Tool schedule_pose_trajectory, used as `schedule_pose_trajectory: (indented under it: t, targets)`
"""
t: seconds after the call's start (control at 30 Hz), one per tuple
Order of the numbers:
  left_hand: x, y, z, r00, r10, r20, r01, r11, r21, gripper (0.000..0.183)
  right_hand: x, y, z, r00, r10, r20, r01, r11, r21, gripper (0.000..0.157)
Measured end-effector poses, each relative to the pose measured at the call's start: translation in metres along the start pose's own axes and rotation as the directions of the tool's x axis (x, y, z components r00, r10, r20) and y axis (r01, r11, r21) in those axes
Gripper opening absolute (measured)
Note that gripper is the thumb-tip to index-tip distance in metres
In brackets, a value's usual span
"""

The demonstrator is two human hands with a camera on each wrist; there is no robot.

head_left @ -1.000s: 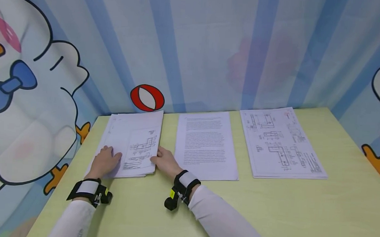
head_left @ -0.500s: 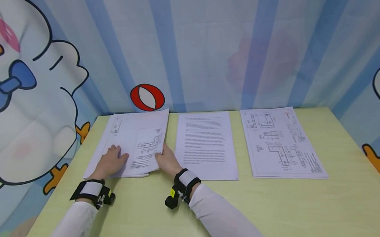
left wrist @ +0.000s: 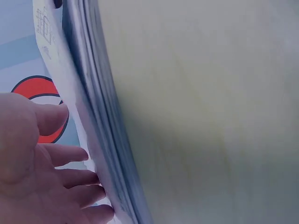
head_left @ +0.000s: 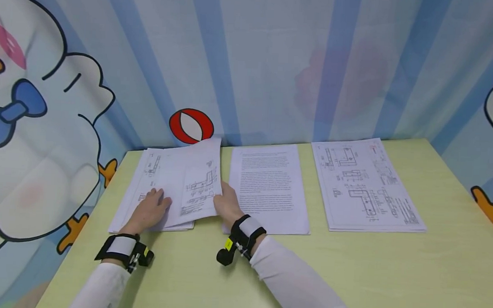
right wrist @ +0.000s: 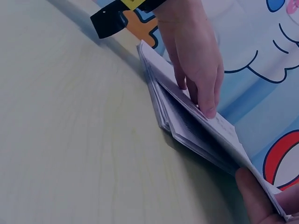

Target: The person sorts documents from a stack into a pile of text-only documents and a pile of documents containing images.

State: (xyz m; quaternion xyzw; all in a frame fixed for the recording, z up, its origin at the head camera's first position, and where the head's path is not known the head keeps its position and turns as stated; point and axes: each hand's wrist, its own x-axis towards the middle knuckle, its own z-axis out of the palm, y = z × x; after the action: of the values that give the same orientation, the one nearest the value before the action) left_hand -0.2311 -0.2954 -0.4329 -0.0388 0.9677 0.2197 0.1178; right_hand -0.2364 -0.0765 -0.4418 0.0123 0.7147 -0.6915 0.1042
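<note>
A stack of printed paper lies at the left of the table. Its top sheet carries technical drawings, and the right side of that sheet is raised and bowed. My right hand pinches the lifted sheet near its lower right corner, thumb on one face and fingers on the other in the right wrist view. Whether more than one sheet is lifted, I cannot tell. On the top sheet's lower left part rests my left hand, fingers extended. The left wrist view shows the layered edge of the stack beside its fingertips.
Just right of my right hand lies a sheet of dense text, partly under that hand. Farther right is another pile of drawings. They all lie on a pale yellow table, with a patterned curtain behind it.
My right hand has moved right and slightly away from me, drawing the top sheet over and lifting its right side. The left hand has slid slightly right.
</note>
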Motion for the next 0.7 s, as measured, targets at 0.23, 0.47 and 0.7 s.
schedule_pose_trajectory:
  t: [0.23,0.47,0.7]
  targets:
    - [0.002,0.007,0.0,1.0,-0.023,-0.021,0.022,0.996,-0.081,0.067,-0.003,-0.001,-0.011,1.0,0.025,-0.001,-0.025,0.992,0.125,0.059]
    - [0.004,0.014,-0.001,0.986,-0.101,-0.132,0.064,0.964,-0.257,0.072,-0.011,0.001,-0.025,1.0,0.015,-0.004,-0.014,0.986,0.164,0.055]
    - [0.003,0.025,-0.001,0.961,-0.228,-0.153,0.104,0.819,-0.564,0.071,-0.015,-0.003,-0.05,1.0,-0.026,-0.006,0.027,0.99,0.141,0.052]
